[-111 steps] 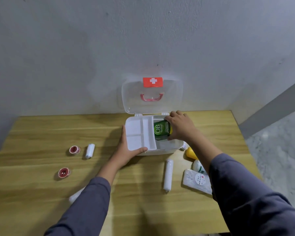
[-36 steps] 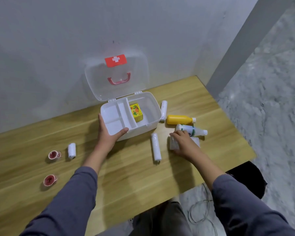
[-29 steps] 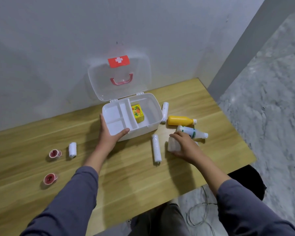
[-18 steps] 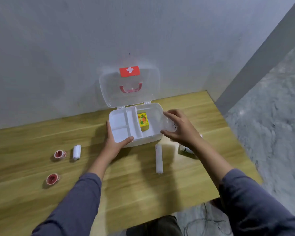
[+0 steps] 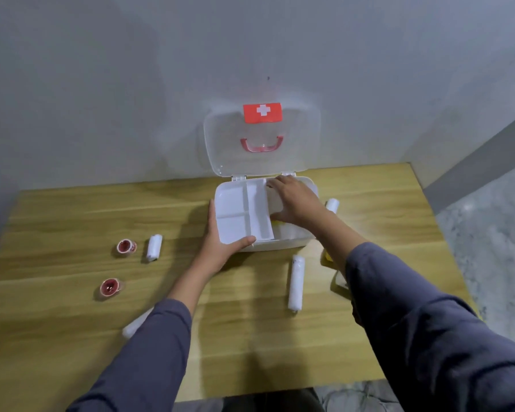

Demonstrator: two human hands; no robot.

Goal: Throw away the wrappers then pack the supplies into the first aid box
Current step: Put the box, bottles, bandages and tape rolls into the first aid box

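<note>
- The left hand (image 5: 220, 242) is gripping the front-left corner of the white plastic first aid box (image 5: 238, 215), sitting lid-up at the wooden tabletop's (image 5: 72, 307) back edge.
- The right hand (image 5: 295, 200) is reaching into the box's right compartment, fingers spread; any hold is hidden.
- A white bandage roll (image 5: 295, 282) is lying near the box's front.

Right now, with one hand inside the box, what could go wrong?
1. The right hand hides the big compartment of the box, so an item may land crooked there.
2. The right sleeve hangs over items near the table edge and might sweep them off.
</note>
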